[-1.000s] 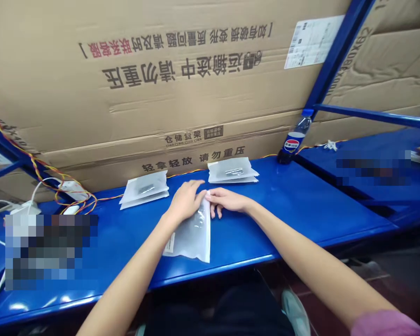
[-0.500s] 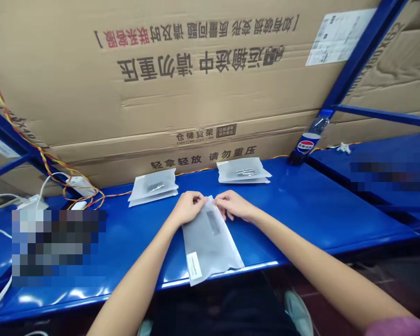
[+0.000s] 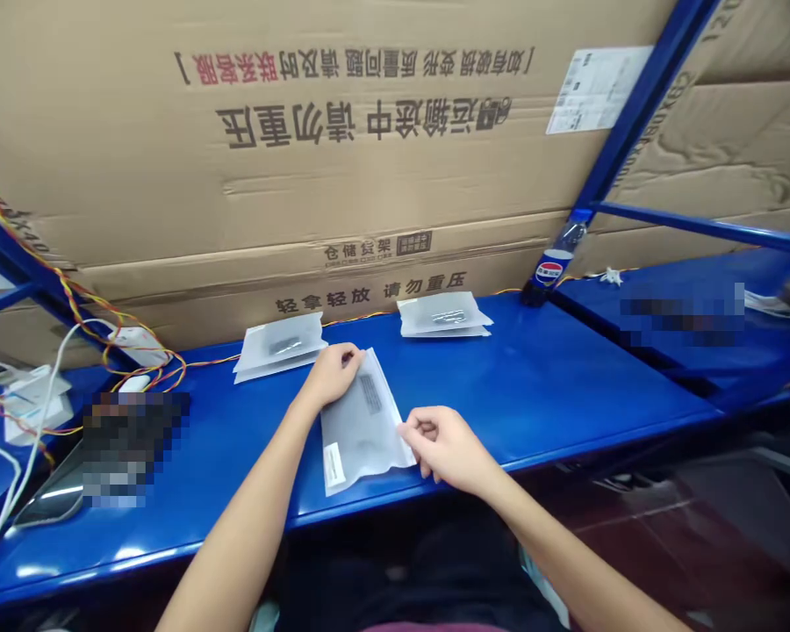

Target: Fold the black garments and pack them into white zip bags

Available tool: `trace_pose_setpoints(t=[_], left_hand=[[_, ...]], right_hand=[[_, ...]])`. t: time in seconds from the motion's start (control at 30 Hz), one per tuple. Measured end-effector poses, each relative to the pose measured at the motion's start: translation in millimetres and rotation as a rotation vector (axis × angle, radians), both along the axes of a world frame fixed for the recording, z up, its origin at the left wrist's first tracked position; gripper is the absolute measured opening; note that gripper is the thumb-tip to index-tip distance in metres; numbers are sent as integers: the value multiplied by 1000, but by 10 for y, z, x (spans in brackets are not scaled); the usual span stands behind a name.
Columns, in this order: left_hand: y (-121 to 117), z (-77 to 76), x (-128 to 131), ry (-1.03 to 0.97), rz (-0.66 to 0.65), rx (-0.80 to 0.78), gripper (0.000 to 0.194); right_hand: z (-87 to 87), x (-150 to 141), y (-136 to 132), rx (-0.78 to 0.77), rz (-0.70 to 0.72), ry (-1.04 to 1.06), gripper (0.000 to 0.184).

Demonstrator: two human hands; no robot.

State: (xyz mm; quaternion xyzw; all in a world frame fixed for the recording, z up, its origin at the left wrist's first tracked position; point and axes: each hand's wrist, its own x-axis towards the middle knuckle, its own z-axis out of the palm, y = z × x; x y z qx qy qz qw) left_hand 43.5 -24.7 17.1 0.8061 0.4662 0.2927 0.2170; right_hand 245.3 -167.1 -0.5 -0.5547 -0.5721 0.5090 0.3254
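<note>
A frosted zip bag with a white label and a block of dark print lies on the blue table in front of me. My left hand pinches its far end near the corner. Lower down, my right hand is closed on the bag's right edge, close to the near corner. Behind the bag are two more groups of frosted bags: the left bags and the right bags, each with a dark shape showing through.
A cola bottle stands at the back right by the blue shelf post. Cardboard rises behind the blue table. Twisted wires and a white power strip lie at left, near a dark blurred device.
My right hand has slid from the far end of the bag down its right edge toward me. The bag has shifted away from the table's front edge; my left hand keeps its pinch.
</note>
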Motion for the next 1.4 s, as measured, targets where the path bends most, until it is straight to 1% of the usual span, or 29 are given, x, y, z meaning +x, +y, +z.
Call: trace_pose_setpoints(t=[0.07, 0.2, 0.27, 0.33, 0.4, 0.43, 0.5, 0.63, 0.7, 0.8, 0.83, 0.87, 0.97, 1.03, 1.07, 1.2, 1.23, 1.3, 1.4], left_hand=[[-39, 65, -24, 9, 3, 15, 35], [-180, 174, -142, 33, 43, 57, 33], [-284, 221, -218, 41, 68, 75, 33], [-400, 270, -284, 53, 73, 83, 34], [-515, 321, -330, 71, 61, 84, 35], [-568, 345, -346, 80, 56, 86, 35], [-657, 381, -371, 89, 59, 94, 34], [-750, 394, -463, 79, 81, 102, 34], [-760, 372, -538, 68, 92, 97, 34], [-763, 316, -638, 51, 125, 89, 33], [-765, 295, -658, 46, 133, 86, 33], [-768, 275, -669, 42, 136, 82, 33], [-787, 230, -647, 43, 116, 71, 33], [-799, 218, -602, 48, 100, 69, 34], [-804, 217, -575, 51, 95, 69, 34], [-814, 242, -500, 83, 73, 70, 34], [-817, 251, -496, 94, 70, 71, 34], [-829, 265, -501, 120, 70, 77, 34], [-855, 257, -516, 161, 72, 88, 37]], right_hand=[[-8, -46, -43, 53, -26, 5, 33], [-50, -135, -216, 37, 19, 43, 35], [-64, -166, -238, 110, -29, 59, 35], [-59, -202, -181, 249, -74, 72, 35], [-33, -259, -70, 361, -50, 55, 34], [-15, -296, -8, 385, -17, 41, 32], [22, -386, 102, 377, 11, 31, 29], [50, -572, 190, 281, -15, 113, 31], [34, -641, 176, 323, -13, 111, 29], [-13, -698, 145, 455, 19, 58, 24], [-28, -706, 143, 446, 46, 66, 24], [-41, -710, 148, 396, 74, 94, 25], [-43, -708, 198, 145, 125, 213, 26], [-4, -702, 243, 59, 151, 256, 27], [26, -699, 262, 47, 176, 264, 26], [144, -690, 316, 2, 310, 238, 11], [161, -687, 324, -15, 344, 238, 12], [168, -681, 331, -54, 404, 264, 19], [130, -705, 314, -79, 458, 307, 31]])
